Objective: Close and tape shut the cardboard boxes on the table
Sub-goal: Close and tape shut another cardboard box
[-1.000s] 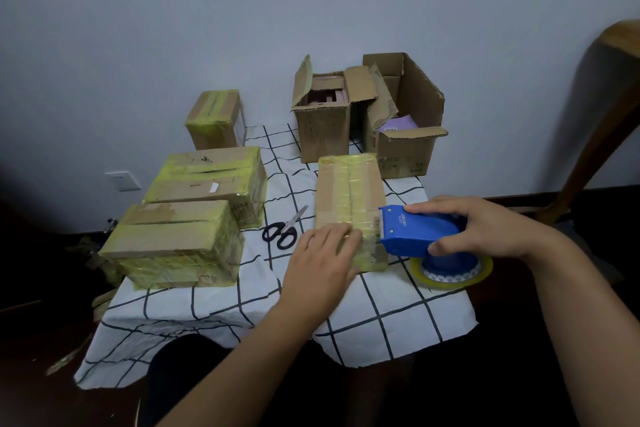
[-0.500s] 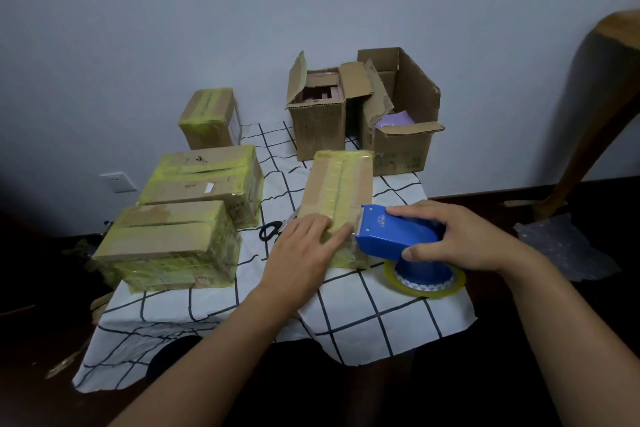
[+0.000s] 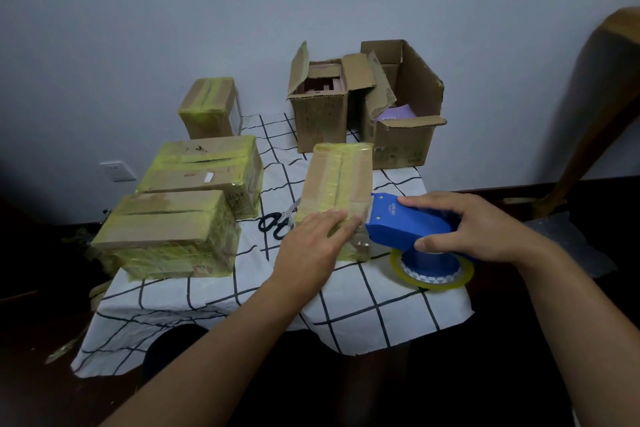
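A long closed cardboard box [image 3: 337, 180] with yellowish tape along its top lies in the middle of the table. My left hand [image 3: 313, 246] presses flat on its near end, fingers straight. My right hand [image 3: 474, 225] grips a blue tape dispenser [image 3: 405, 222] with a yellow tape roll [image 3: 431, 274] under it; the dispenser's front edge sits at the box's near right corner. Two open boxes stand at the back: a narrow one [image 3: 320, 107] and a wider one [image 3: 403, 135] with something purple inside.
Three taped boxes sit on the left: a near one [image 3: 169, 232], a middle one [image 3: 204, 170] and a small far one [image 3: 209, 107]. Black scissors [image 3: 277, 222] lie between them and the long box. The checked tablecloth [image 3: 363, 308] hangs over the front edge. A wooden chair [image 3: 602, 97] stands right.
The long box has turned slightly, its near end swinging left under my left hand. The dispenser stays at its near right corner.
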Demonstrator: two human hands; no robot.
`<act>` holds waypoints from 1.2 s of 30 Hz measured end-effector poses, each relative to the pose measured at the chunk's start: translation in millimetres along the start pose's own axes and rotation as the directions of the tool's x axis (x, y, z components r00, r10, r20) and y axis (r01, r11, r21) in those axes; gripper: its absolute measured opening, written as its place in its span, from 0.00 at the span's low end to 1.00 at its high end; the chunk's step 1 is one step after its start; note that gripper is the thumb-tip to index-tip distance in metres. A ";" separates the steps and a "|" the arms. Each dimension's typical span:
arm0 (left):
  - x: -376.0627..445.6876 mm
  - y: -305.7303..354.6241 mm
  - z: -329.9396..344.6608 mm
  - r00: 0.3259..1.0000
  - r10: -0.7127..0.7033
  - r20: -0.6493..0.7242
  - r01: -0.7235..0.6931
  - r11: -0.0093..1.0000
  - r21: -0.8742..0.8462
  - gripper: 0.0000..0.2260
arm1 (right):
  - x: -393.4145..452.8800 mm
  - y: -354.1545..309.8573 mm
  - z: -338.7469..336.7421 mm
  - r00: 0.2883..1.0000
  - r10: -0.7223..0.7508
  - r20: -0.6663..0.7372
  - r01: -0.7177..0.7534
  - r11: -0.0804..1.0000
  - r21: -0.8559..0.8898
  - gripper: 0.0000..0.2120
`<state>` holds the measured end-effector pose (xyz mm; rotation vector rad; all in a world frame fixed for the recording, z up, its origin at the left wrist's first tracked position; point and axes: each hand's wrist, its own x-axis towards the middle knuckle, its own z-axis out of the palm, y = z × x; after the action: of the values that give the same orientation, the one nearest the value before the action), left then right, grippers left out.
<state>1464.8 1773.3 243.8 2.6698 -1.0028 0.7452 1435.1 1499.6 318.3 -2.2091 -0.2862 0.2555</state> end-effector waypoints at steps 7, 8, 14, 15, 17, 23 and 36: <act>0.1 1.4 -1.1 1.000 0.006 -0.003 -0.006 1.000 0.029 0.25 | -8.0 5.1 -11.9 0.999 0.026 0.025 -0.025 0.999 -0.042 0.30; 0.9 2.1 -1.4 1.000 0.012 0.000 -0.012 0.999 0.037 0.26 | -8.0 5.5 -12.3 0.999 0.028 0.028 -0.027 0.999 -0.047 0.29; 4.6 10.0 -1.2 1.000 0.012 -0.017 -0.010 0.996 0.093 0.23 | -5.2 10.2 -8.8 0.998 0.040 0.050 -0.037 0.998 -0.057 0.29; 4.4 9.7 -1.3 1.000 0.016 -0.020 -0.014 0.995 0.097 0.23 | -5.5 10.9 -9.2 0.998 0.041 0.051 -0.038 0.998 -0.058 0.29; 3.3 8.1 -2.0 1.000 0.024 -0.016 -0.022 0.993 0.114 0.26 | -6.8 10.7 -11.0 0.997 0.049 0.052 -0.046 0.998 -0.052 0.29; 3.4 7.1 -1.8 0.999 0.026 -0.043 -0.022 0.994 0.105 0.28 | -13.0 11.7 -16.8 0.997 0.065 0.035 -0.063 0.997 -0.053 0.29; 3.4 8.0 0.0 0.997 0.036 -0.075 -0.025 0.991 0.133 0.27 | -6.4 7.2 -19.3 0.990 0.076 0.121 -0.054 0.983 -0.177 0.27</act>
<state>1461.8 1765.3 245.6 2.7175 -1.0102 0.9456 1435.3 1479.0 324.7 -2.3814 -0.3159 0.4226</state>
